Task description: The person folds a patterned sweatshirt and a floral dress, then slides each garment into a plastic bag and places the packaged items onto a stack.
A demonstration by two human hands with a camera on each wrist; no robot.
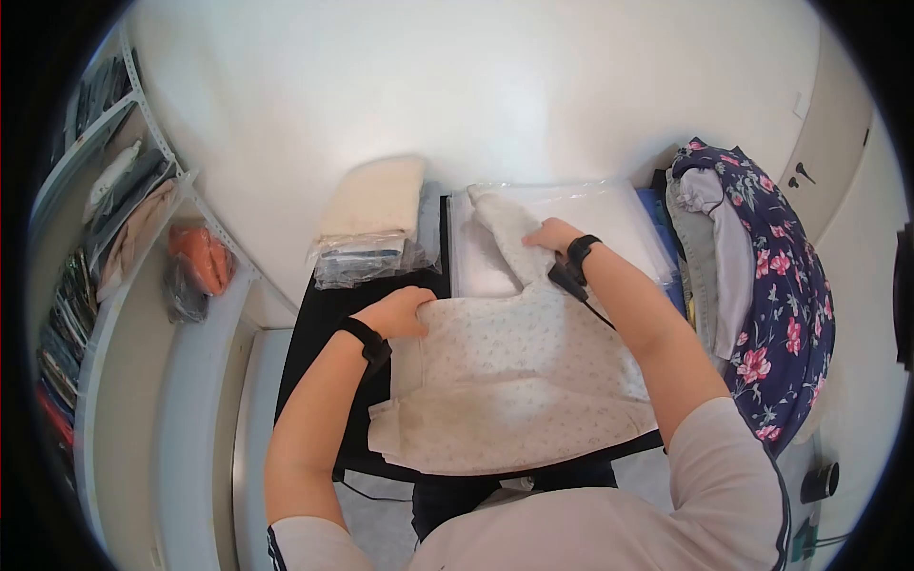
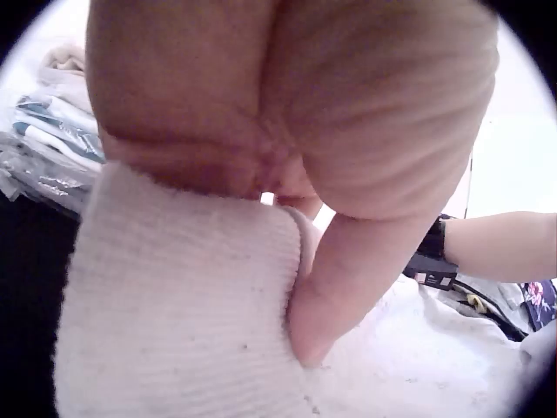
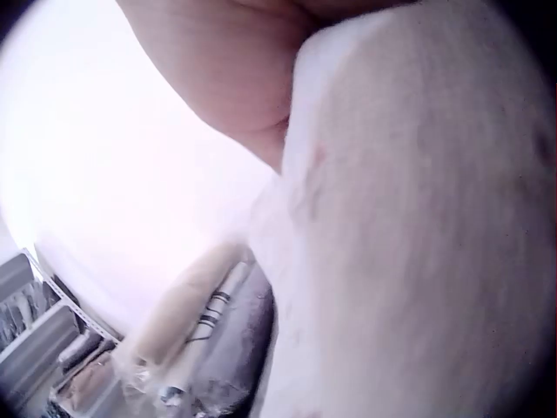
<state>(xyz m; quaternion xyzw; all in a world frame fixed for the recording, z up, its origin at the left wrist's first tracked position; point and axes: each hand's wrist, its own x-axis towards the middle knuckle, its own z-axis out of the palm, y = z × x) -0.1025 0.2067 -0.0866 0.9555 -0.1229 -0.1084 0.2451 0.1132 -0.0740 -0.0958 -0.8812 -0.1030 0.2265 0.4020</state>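
Note:
A pale top (image 1: 514, 343) with a small print lies spread over the black table, its ribbed edges toward the left. At its upper left edge my left hand (image 1: 398, 312) pinches the cloth; in the left wrist view the thumb (image 2: 335, 305) presses on the ribbed band (image 2: 183, 296) while the other fingers are mostly hidden behind it. Farther back, my right hand (image 1: 557, 233) grips a raised, sleeve-like part (image 1: 509, 224) of the top. That cloth (image 3: 418, 218) fills much of the right wrist view and covers the right fingertips.
Clear plastic bags (image 1: 600, 224) lie behind the top. Folded, bagged clothes (image 1: 371, 214) are stacked at the back left. To the right hang a dark floral garment (image 1: 762, 314) and a grey one. A shelf (image 1: 181, 381) with packed clothes stands left.

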